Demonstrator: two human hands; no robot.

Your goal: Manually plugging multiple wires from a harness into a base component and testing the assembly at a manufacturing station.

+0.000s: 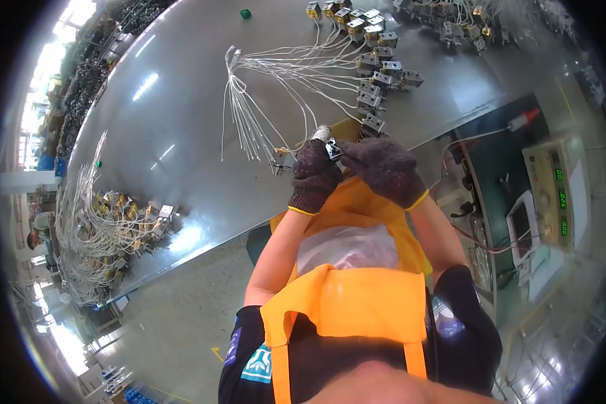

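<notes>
Small metal part (332,149), one — at the near edge of the metal table (175,101), left hand (315,172) fingers clamped on it, right hand (386,168) fingers bunched against it, grip not discernible. Handling, as judged: steady with the left, work lightly with the right — white leads (296,62) kept slack.

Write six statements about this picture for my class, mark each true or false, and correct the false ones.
1. The left hand and right hand are gloved. True.
2. The person wears a green apron. False: the apron is orange.
3. White wires lie on the metal table. True.
4. They lead to wooden balls. False: they lead to boxy metallic parts.
5. An instrument with green digits is on the person's right. True.
6. Scissors are between the hands. False: a small metallic part is.
</notes>
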